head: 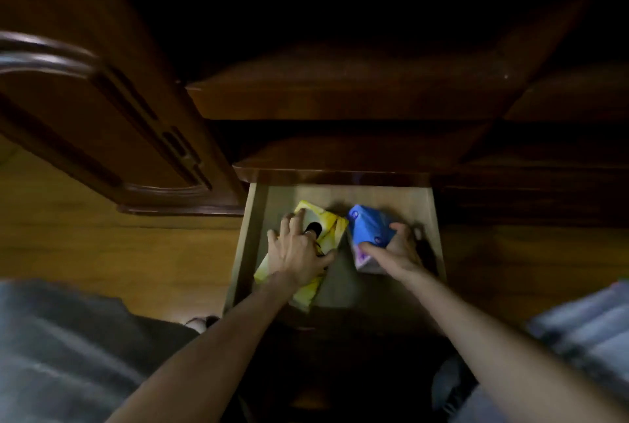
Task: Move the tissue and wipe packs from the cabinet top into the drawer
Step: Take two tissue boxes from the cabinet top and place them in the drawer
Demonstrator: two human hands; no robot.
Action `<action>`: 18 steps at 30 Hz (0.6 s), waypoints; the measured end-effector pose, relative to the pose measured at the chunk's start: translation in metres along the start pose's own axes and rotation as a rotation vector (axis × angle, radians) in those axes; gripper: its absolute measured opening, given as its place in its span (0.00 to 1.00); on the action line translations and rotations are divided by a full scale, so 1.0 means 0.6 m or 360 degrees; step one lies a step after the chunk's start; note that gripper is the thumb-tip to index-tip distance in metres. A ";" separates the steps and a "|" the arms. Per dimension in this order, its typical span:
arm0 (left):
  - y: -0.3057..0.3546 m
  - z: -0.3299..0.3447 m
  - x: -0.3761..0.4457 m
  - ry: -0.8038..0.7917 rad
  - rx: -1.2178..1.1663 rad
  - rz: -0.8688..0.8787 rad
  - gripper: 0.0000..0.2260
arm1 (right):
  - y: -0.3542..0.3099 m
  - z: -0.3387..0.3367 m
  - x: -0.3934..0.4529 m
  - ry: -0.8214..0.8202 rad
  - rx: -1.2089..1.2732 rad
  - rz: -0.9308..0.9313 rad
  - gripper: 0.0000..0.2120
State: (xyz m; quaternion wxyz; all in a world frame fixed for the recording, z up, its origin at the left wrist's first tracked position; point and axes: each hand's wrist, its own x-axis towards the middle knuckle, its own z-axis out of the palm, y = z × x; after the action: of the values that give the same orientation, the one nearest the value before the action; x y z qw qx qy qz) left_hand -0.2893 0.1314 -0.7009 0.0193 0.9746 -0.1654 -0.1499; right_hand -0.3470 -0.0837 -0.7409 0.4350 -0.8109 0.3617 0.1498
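The left hand lies spread on top of the yellow pack, fingers splayed and fairly straight, pressing it down on the drawer floor more than gripping it; the thumb may hook the pack's near edge, but the blur hides that. The right hand is clamped round the near end of the blue pack, thumb on the top face and fingers curled round its right side.

Both packs are already inside the open drawer, side by side. The yellow one sits in the left half, its long axis running diagonally from the near left toward the far right. The blue one sits in the right half, tilted the other way, so the far corners of the two packs nearly meet in the middle; whether they touch cannot be told. The blue pack looks lifted at its near end, not yet lying flat.

What the next move seems to turn on is this angle: each pack lies straight ahead of its own hand, so neither arm need cross, and a small turn of each would bring the long axes parallel to the drawer sides.

Above the drawer the dark wooden cabinet rises in steps; its top is too dim to say whether more packs wait there. A cabinet door stands open at the left, over a wood floor.
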 end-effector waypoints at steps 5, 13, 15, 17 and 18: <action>-0.037 -0.010 -0.087 0.0055 -0.0027 -0.0251 0.33 | -0.010 -0.005 -0.075 0.0011 0.0085 -0.0110 0.46; -0.064 -0.020 -0.116 -0.0154 -0.0155 -0.0318 0.33 | -0.003 -0.036 -0.130 -0.0081 -0.0008 -0.0170 0.38; -0.066 -0.021 -0.104 -0.0183 -0.0128 -0.0332 0.32 | -0.001 -0.042 -0.145 -0.0104 -0.0076 -0.0127 0.38; -0.076 -0.010 -0.100 -0.0234 -0.0134 -0.0304 0.32 | 0.002 -0.046 -0.152 -0.0099 -0.0134 -0.0102 0.38; -0.083 -0.002 -0.103 -0.0266 -0.0161 -0.0287 0.32 | 0.001 -0.045 -0.153 -0.0098 -0.0142 -0.0091 0.38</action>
State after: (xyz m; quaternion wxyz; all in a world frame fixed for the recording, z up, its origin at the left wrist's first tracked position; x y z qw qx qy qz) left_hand -0.3286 0.1988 -0.6867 0.0410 0.9674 -0.0703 -0.2400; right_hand -0.4130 -0.0642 -0.6743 0.4135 -0.8345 0.3177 0.1781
